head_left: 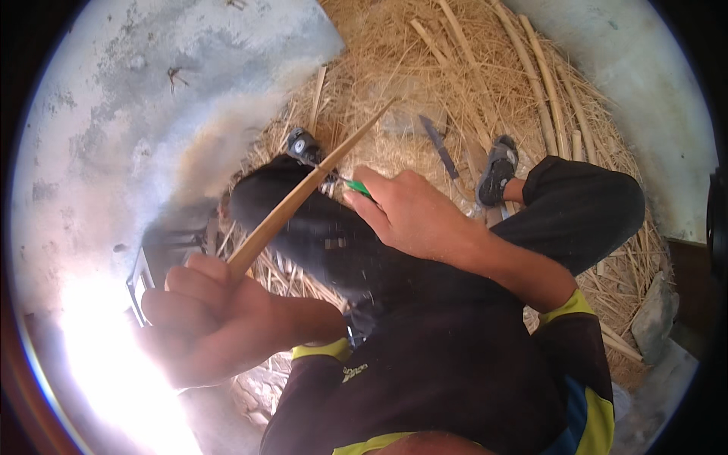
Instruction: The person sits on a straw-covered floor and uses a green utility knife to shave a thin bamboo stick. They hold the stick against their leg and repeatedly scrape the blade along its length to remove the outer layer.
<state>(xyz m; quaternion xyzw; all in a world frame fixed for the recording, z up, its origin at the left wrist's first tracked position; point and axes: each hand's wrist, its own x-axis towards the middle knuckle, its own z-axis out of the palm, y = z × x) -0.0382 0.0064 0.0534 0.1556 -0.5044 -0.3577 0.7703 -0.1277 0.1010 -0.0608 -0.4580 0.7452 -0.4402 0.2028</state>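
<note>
Left hand [211, 317] has a pointy wooden strip [292, 203] clenched, right hand [415, 211] at two o'clock from there, gripping some green-handled tool [359, 187].

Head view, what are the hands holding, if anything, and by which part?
The left hand grips a tapered wooden strip by its wider end; the right hand holds a green-handled tool by its handle.

Head cam, close, facing dn twd hands [421, 212]

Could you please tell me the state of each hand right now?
Left hand: closed, holding a pointed wooden strip.
Right hand: closed, holding a small green-handled tool.
</note>
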